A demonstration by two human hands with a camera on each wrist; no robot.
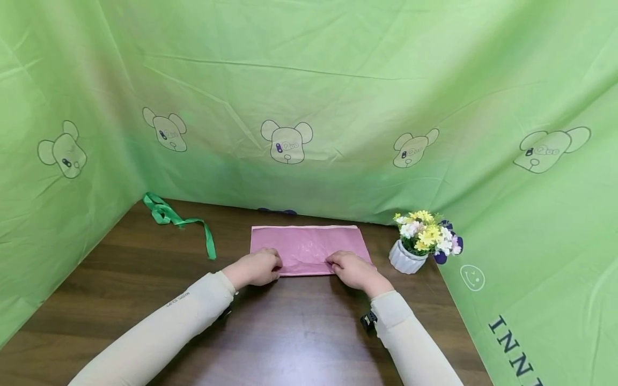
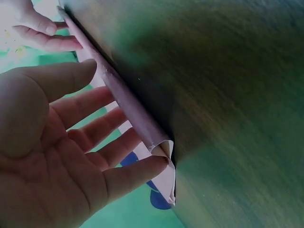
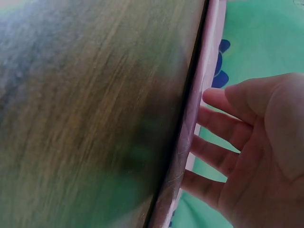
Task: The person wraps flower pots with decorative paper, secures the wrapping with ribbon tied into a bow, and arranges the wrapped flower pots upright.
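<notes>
"What fills the view?"

"A green cloth [image 1: 309,59] hangs on three sides of a brown wooden table [image 1: 299,332]. Two pale sleeves [image 1: 164,327] reach in from below."

"Where is the pink paper [image 1: 314,244]?"

"On the table, straight ahead of the person, near the back cloth. Its long axis runs left to right, across the line of the reaching arms, so both hands meet its long near edge [image 2: 135,114]. That edge is curled into a narrow roll, hollow at the left end. Neither hand is clearly nearer."

"And the hands?"

"The left hand [image 1: 258,267] is by the near left corner, fingers spread and fairly straight, their tips against the roll. The right hand [image 1: 356,272] is right of centre, fingers extended and touching the roll, thumb close to the index finger. Neither appears to grip."

"How many of everything?"

"One cloth, as far as I can tell, with five bear outlines [image 1: 287,147]; one table; two sleeves; one visible pink paper, its layers uncountable; two hands; one white pot [image 1: 407,260] to the right, its flowers [image 1: 427,235] too bunched to count; one tangled green ribbon [image 1: 164,214] to the left."
</notes>
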